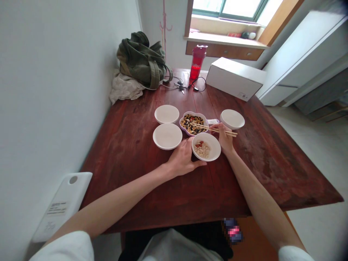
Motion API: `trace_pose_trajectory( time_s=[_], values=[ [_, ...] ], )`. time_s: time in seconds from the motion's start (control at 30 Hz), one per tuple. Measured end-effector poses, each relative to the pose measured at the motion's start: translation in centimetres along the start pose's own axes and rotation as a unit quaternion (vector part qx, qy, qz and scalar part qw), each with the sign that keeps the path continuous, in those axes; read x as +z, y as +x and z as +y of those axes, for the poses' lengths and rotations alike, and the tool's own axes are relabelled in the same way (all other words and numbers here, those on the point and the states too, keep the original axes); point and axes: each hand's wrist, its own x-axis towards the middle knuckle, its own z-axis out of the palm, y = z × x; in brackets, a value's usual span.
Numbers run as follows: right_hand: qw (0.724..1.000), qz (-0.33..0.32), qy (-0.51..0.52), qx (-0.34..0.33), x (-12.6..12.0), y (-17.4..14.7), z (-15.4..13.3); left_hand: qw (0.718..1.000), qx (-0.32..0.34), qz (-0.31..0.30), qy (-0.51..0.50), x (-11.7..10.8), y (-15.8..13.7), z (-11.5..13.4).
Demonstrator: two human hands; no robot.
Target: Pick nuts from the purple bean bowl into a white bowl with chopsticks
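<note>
My left hand (182, 158) is wrapped round the left side of a white bowl (214, 150), which tilts a little toward me. Inside it lie pale flat seeds (203, 149) and a few red pieces (199, 143). A pair of wooden chopsticks (230, 133) is gripped in my right hand (223, 137), their tips over a purple-rimmed, flower-shaped dish (181, 127). Mixed dark and yellow grains and beans (191, 122) fill that dish. Two white bowls stand to its left, a nearer one (167, 136) and a farther one (166, 114). Another white bowl (233, 119) sits beyond my right hand.
A green bag (143, 59) rests on pale cloth (125, 87) at the back left. Behind the dishes are a red bottle (198, 62), a cable with keys (182, 87) and a white box (235, 78). A white board (63, 206) leans by the wall at left.
</note>
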Motion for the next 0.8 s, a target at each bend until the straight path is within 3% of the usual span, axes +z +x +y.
trace_pose_trajectory(
  time_s=[0.17, 0.47, 0.8],
  values=[
    [1.0, 0.02, 0.016, 0.018, 0.2, -0.1, -0.3, 1.0, -0.003, 0.002, -0.006, -0.1, 0.0, 0.0],
    [0.972, 0.057, 0.208, 0.095, -0.9, 0.6, 0.0, 1.0, -0.015, 0.0, -0.011, -0.2, 0.1, 0.2],
    [0.956, 0.047, 0.283, 0.065, -2.8, 1.1, -0.5, 1.0, -0.017, 0.001, -0.016, -0.3, 0.0, 0.3]
  ],
)
